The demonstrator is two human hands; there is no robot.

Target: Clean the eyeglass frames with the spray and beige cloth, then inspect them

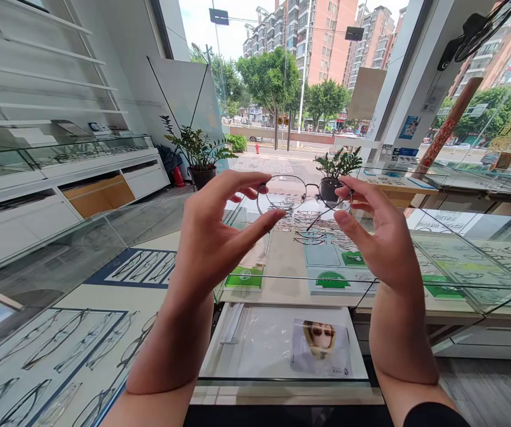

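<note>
A pair of thin dark-rimmed eyeglasses [312, 186] is held up in the air at the middle of the view, lenses towards the window. My left hand [222, 228] grips the left rim, with its index finger on top and its thumb below. My right hand [373, 228] holds the other rim near its outer edge between fingers and thumb. One temple arm slants down between the hands. Below lies a glass display counter [284, 261] with rows of glasses inside. In its front drawer rests a cloth [322, 347] printed with a picture of sunglasses.
Glass showcases with many frames [55, 338] stretch along the left. Another glass case [482, 255] stands on the right. Potted plants [203, 157] stand before the large window. White cabinets [99, 184] line the left wall, and a leaning wooden post [446, 127] is at the right.
</note>
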